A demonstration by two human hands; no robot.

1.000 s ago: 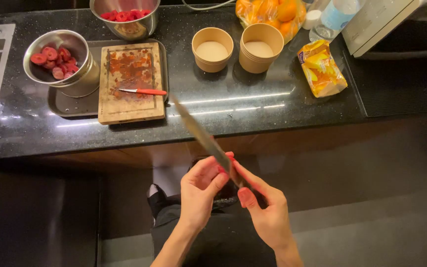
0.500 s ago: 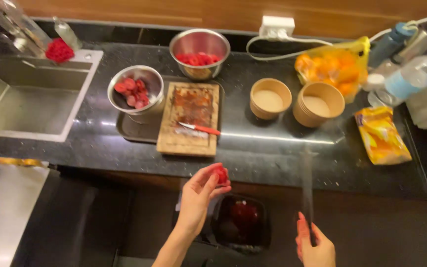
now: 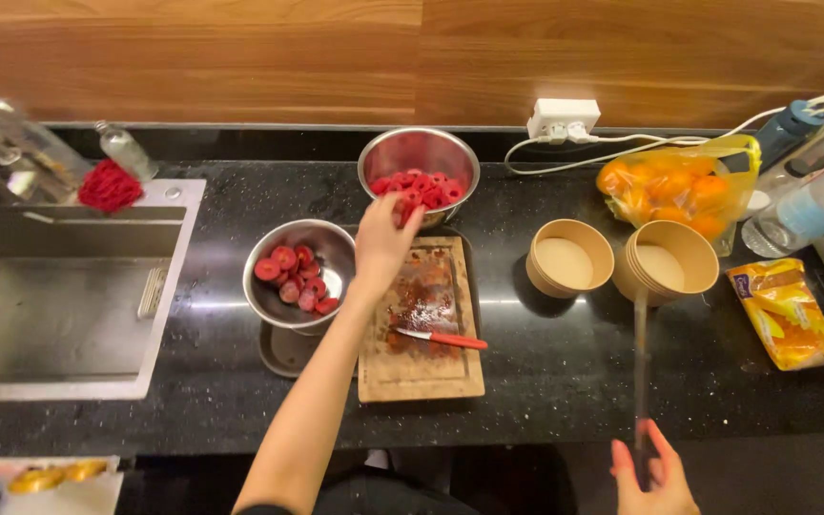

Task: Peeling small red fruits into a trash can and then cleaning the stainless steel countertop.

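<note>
Two hands: left [image 3: 383,243] over red slices [image 3: 417,188], right [image 3: 655,472] gripping knife [image 3: 640,372].

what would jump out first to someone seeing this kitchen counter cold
Probably the left hand stretched over the wooden cutting board, holding a red piece by the back steel bowl of red fruit. Next, the long knife in the right hand at the bottom edge, blade pointing toward the paper cups.

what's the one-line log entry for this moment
left hand: at far steel bowl, red piece in fingers | right hand: holds long knife | cutting board: small red-handled knife on it
</note>
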